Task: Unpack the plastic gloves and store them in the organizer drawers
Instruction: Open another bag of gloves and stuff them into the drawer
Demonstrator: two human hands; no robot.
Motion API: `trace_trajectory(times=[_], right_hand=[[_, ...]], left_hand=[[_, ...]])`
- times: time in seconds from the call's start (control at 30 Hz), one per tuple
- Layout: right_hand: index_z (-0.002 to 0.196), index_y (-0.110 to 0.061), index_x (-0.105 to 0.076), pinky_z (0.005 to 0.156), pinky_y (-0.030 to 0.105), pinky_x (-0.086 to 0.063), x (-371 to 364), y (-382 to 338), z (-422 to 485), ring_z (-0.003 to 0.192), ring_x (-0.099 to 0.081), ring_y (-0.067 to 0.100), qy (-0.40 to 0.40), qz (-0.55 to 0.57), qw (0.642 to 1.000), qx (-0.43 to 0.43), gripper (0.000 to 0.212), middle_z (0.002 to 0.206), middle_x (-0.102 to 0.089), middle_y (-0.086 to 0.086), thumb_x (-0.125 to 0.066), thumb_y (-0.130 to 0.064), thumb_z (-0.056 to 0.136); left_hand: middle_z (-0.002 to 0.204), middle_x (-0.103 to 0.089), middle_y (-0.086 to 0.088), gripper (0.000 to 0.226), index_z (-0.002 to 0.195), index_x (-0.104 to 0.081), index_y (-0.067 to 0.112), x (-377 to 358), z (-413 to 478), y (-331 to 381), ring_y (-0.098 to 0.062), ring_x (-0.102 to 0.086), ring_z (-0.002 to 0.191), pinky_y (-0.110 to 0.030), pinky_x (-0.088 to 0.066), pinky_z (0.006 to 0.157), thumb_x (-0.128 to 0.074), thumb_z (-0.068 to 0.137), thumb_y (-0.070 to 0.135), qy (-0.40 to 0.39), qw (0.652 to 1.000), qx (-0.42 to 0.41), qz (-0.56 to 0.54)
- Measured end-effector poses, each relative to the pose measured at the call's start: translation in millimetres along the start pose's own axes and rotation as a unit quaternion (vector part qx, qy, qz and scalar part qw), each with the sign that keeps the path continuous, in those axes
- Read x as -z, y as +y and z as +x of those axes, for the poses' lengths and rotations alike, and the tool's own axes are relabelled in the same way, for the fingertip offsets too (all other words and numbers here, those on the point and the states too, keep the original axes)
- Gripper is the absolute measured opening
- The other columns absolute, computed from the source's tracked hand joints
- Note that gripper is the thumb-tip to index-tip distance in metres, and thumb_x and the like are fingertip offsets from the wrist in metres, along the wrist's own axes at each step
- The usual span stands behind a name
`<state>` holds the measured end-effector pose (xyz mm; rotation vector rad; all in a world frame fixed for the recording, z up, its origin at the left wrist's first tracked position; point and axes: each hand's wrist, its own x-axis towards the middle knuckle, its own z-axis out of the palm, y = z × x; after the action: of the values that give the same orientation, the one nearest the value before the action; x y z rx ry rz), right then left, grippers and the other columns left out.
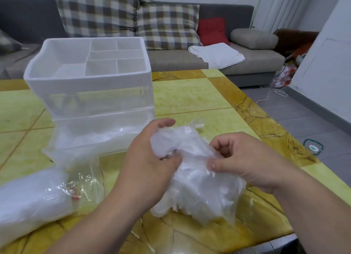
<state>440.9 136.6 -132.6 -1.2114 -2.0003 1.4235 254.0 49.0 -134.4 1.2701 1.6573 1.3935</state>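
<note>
Yellow-green stone-patterned table (190, 96) fills the near view. Behind it stands a grey sofa (247, 60) with checked cushions (167, 26), a red cushion (212, 30) and a white towel (216, 54).

Both hands meet over the near part of the table on a clear pack of gloves (201, 185). The pack lies between them and spills down below both wrists onto the table. The left hand (150, 159) has its fingers and thumb curled round a white wad of gloves at the top of the pack. The right hand (245, 159) has curled fingers, and its thumb and fingertips pinch the pack's thin film just beside the left thumb.

Beyond the left hand, and a little to its outer side, stands the white organizer (89, 79), with its top tray split into compartments. Its lower drawer (91, 136) appears pulled out toward the left hand, with filmy white plastic inside, though I cannot tell whether that is loose gloves. On the outer side of the left forearm lies a second pack (32, 198), also clear and filled with white, untouched by either hand.
</note>
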Motion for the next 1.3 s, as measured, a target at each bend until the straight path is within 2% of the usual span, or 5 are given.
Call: trace_trajectory(times=[0.4, 0.67, 0.97, 1.1, 1.3], right_hand=[[0.103, 0.002, -0.072, 0.060, 0.030, -0.059, 19.8, 2.8, -3.7, 0.073, -0.073, 0.026, -0.127, 0.216, 0.966, -0.065, 0.039, 0.098, -0.073, 0.024, -0.082, -0.013, 0.069], [0.066, 0.008, -0.073, 0.055, 0.025, -0.057, 17.0, -8.9, -7.4, 0.061, -0.071, 0.024, -0.120, 0.462, 0.873, -0.098, 0.019, 0.075, -0.067, 0.025, -0.076, -0.010, 0.073], [0.052, -0.005, -0.064, 0.030, 0.017, -0.042, 1.3, -13.5, -23.1, 0.031, -0.057, 0.011, -0.048, 0.289, 0.948, -0.123, 0.054, 0.041, -0.060, 0.003, -0.041, -0.002, 0.100], [0.043, -0.005, -0.064, 0.036, 0.013, -0.041, -8.8, -26.8, -13.2, 0.034, -0.054, 0.008, -0.155, 0.280, 0.937, -0.138, 0.030, 0.042, -0.056, 0.002, -0.065, 0.024, 0.050], [0.053, -0.006, -0.072, 0.044, 0.019, -0.047, -6.5, -17.5, -10.0, 0.047, -0.064, 0.013, -0.032, 0.237, 0.963, -0.127, 0.024, 0.057, -0.068, 0.005, -0.081, -0.012, 0.075]], left_hand=[[0.090, -0.071, 0.000, 0.059, 0.130, -0.047, 0.049, 5.1, 4.3, 0.4, -0.011, -0.066, 0.061, -0.018, -0.049, 0.052, -0.073, 0.087, 0.019, 0.012, 0.999, -0.019, 0.025], [0.139, -0.043, 0.030, 0.075, 0.138, -0.044, 0.045, 19.4, -0.7, 15.7, 0.003, -0.039, 0.135, -0.019, -0.035, 0.106, -0.062, 0.071, 0.077, -0.086, 0.939, -0.247, 0.225], [0.124, -0.051, 0.040, 0.077, 0.134, -0.047, 0.051, 6.7, -4.6, 6.8, 0.021, -0.043, 0.118, 0.003, -0.028, 0.096, -0.059, 0.064, 0.082, -0.161, 0.933, -0.206, 0.248], [0.103, -0.066, 0.024, 0.022, 0.099, -0.072, 0.038, 1.0, -3.6, 4.1, 0.005, -0.061, 0.100, -0.022, -0.049, 0.085, -0.071, 0.079, 0.047, -0.133, 0.951, -0.190, 0.203], [0.060, -0.060, 0.009, 0.025, 0.070, -0.066, 0.022, 7.5, 0.5, 5.2, -0.007, -0.053, 0.057, -0.033, -0.044, 0.058, -0.065, 0.088, 0.039, -0.076, 0.967, -0.140, 0.198]])
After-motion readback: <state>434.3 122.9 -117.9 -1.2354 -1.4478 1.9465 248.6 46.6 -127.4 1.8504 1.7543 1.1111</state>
